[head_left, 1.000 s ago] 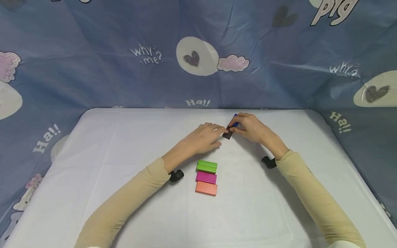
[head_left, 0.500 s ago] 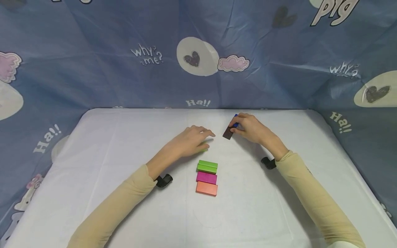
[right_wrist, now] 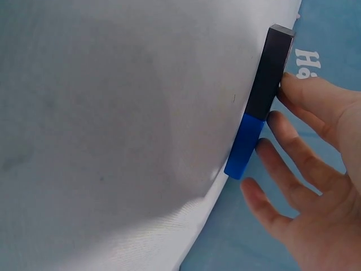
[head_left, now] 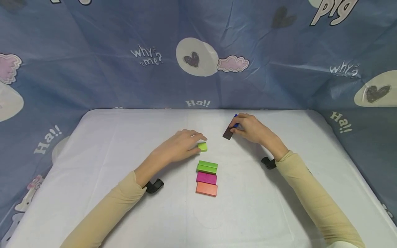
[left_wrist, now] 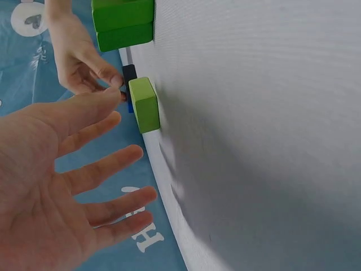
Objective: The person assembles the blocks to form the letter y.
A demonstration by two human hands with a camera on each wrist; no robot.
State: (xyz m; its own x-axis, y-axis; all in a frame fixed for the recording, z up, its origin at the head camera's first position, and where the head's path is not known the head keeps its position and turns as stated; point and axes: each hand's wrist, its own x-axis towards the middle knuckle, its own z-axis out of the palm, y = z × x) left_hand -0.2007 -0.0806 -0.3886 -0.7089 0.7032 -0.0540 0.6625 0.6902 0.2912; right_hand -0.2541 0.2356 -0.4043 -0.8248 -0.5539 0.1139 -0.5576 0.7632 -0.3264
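Note:
My left hand hovers left of a small light green block. Its fingers are spread in the left wrist view, and the thumb tip comes close to the light green block. At the back of the table, my right hand touches a black block and a blue block, which lie end to end in one line. In the right wrist view its thumb and fingertips rest along one side of the pair, with the fingers fairly straight.
Nearer the front lie two green blocks side by side, then a magenta block and an orange block, in a column on the white tablecloth. Behind the table's far edge hangs a blue printed curtain.
My left hand has drawn away from the black block, moving left and toward me, which uncovers the light green block. The right hand stays at the black and blue blocks.

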